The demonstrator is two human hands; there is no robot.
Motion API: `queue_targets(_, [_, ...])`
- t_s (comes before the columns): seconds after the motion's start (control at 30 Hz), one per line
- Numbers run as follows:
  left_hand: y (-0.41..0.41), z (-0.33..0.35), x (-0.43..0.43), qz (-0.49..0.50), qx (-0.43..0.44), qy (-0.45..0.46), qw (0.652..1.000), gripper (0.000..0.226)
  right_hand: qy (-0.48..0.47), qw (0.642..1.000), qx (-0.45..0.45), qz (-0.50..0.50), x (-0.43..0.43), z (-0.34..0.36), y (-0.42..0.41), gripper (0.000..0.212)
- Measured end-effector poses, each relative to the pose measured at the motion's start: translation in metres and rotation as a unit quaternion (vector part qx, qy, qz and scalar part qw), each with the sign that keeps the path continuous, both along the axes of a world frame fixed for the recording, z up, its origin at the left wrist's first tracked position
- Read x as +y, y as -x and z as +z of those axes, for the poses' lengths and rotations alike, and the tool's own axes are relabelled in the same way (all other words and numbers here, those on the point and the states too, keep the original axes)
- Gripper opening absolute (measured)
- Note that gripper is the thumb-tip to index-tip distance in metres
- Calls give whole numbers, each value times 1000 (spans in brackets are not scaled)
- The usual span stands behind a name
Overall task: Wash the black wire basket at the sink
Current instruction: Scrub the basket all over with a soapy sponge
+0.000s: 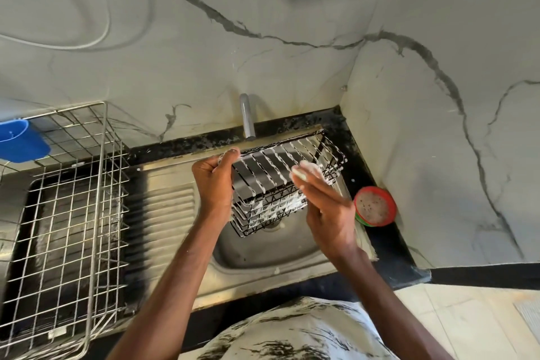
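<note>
The black wire basket (280, 172), streaked with white soap foam, is held tilted over the steel sink bowl (271, 251), just below the tap spout (247, 117). My left hand (214, 181) grips the basket's left rim, fingers curled round the wire. My right hand (324, 207) lies against the basket's right side with its fingers stretched out and foamy at the tips (306, 172). I cannot tell whether they hold a sponge. No water is seen running from the tap.
A large steel wire dish rack (73, 213) stands on the drainboard at the left, with a blue plastic cup (20, 140) behind it. A red and green soap tub (375, 206) sits on the black counter in the right corner. Marbled walls close in behind and right.
</note>
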State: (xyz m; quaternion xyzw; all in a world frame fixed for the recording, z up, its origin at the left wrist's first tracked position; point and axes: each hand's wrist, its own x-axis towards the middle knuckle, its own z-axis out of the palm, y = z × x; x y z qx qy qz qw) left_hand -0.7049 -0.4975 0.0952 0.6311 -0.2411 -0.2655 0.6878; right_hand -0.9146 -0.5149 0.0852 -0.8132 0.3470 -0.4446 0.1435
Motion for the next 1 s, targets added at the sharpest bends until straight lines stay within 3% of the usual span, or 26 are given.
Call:
queue_targets(0.17, [4,-1,1,25,79,-27,996,36,23,999,-26,39,7,4,-10,33])
queue_targets(0.3, [11,5,0,-22,83,-21,996,43,61,995,-5,80,2,5,-19,33])
queue_targets(0.43, [8,5,1,-20,64,-19,998,30,51,999,-2,17,-36,5,11,43])
queue_targets(0.53, [8,0,2,-21,78,-38,996,39,12,999,9,-43,-53,-5,35,51])
queue_targets(0.63, [11,-2,3,-22,101,-48,993,45,-21,994,9,-103,-69,-21,49,44])
queue_targets(0.77, [10,-4,3,-4,118,-49,992,35,-23,987,-29,-157,-65,-16,36,41])
queue_targets(0.9, [0,-1,2,-16,94,-32,995,34,30,997,-16,-67,-27,1,9,48])
queue_targets(1.0, [-5,1,1,-36,67,-31,997,36,30,999,-3,-36,-33,3,7,35])
